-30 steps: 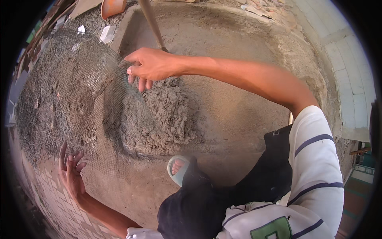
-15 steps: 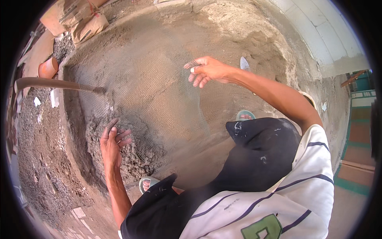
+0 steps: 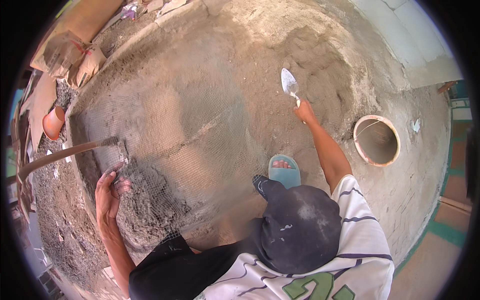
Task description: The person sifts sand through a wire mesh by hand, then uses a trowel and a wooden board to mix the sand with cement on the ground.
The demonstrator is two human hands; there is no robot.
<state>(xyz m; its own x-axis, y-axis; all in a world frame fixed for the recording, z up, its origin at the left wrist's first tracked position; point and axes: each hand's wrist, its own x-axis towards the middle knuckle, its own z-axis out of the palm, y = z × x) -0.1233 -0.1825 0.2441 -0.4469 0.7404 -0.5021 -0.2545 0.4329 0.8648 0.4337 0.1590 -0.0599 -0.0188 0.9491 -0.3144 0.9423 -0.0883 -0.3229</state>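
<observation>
A fine wire mesh (image 3: 212,120) spans the middle, tilted over a heap of wet grey mortar (image 3: 145,207) at the lower left. My left hand (image 3: 108,192) grips the mesh's left edge, its fingers partly behind the weave. Out to the right, my right hand (image 3: 306,112) is closed round the handle of a pointed trowel (image 3: 289,81). The trowel's pale blade points away from me, over grey powdery material (image 3: 317,70). The tip of a long-handled tool (image 3: 70,154) reaches the mortar from the left; its working end is unclear.
A round pale bucket (image 3: 398,142) stands at right, beside the wall. Paper sacks (image 3: 82,62) and an orange pot (image 3: 53,123) lie at far left. A low raised rim (image 3: 170,17) borders the mixing area. My sandalled foot (image 3: 284,171) stands at the mesh's right side.
My right hand has let go of the mesh, moved right and taken hold of the trowel. My left hand has shifted left and down with the mesh. The bucket has come into view.
</observation>
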